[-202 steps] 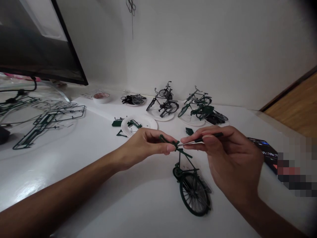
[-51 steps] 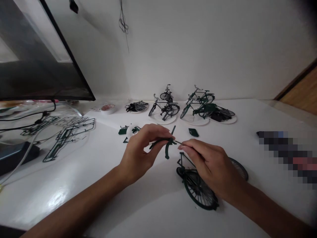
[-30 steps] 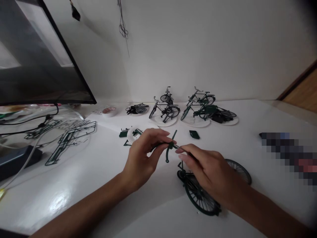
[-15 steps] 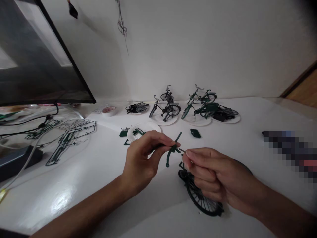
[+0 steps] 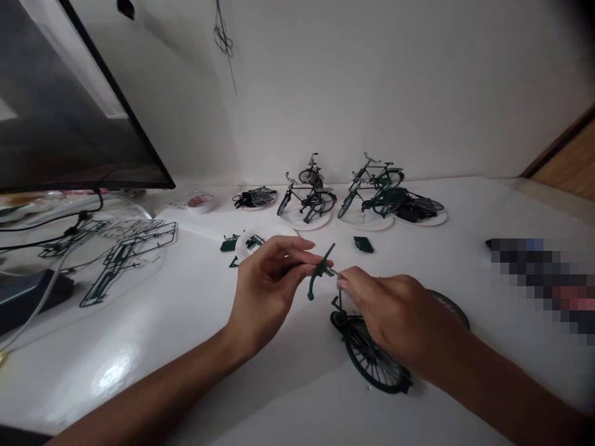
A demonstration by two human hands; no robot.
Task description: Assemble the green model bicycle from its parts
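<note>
My left hand [image 5: 267, 285] pinches a dark green curved plastic part [image 5: 318, 279] of a model bicycle between thumb and fingertips, above the table. My right hand [image 5: 395, 316] is closed on a thin rod [image 5: 333, 271], whose far end meets the middle of that part. Whether the rod goes into it I cannot make out. Below my right hand a partly built green model bicycle [image 5: 379, 365] lies on its side, its frame and second wheel partly hidden by the hand.
Several model bicycles [image 5: 307, 201] stand on paper plates [image 5: 367, 221] along the wall. Green part frames [image 5: 125, 260] lie at left near a monitor [image 5: 79, 99], cables and a black box [image 5: 32, 297]. A small green piece [image 5: 363, 244] lies mid-table; a blurred-out object [image 5: 543, 272] is at right.
My right hand has turned over, its back now facing up, and still grips the rod. The left hand keeps hold of the curved part. The whole view has shifted slightly.
</note>
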